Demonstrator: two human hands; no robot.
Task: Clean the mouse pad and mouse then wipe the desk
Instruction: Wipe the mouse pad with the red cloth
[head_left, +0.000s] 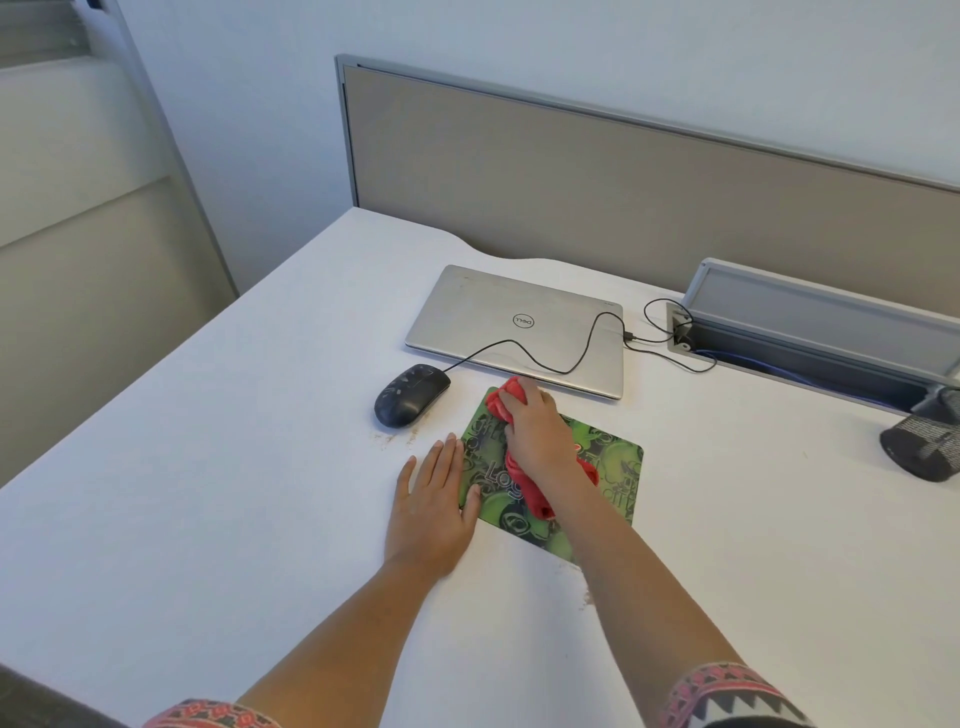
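"Where was the red cloth (538, 498) at that point?"

"It was bunched under the right hand (537, 436), fingers curled round it, near the far corner of the green printed mouse pad (615, 467). The pad lay on the white desk (234, 467), just in front of the closed Dell laptop (519, 319)."

"And the left hand (431, 501)?"

"Flat on the desk, fingers straight, thumb touching the pad's left edge. That was sensible, I'd say, because it pinned the pad against sliding."

"How should the wipe have gone?"

"Probably in long, overlapping strokes from the far edge to the near, with firm pressure. The black wired mouse (410, 395) sat just left of the pad. The brown specks (395, 437) beside it could wait for the desk wipe."
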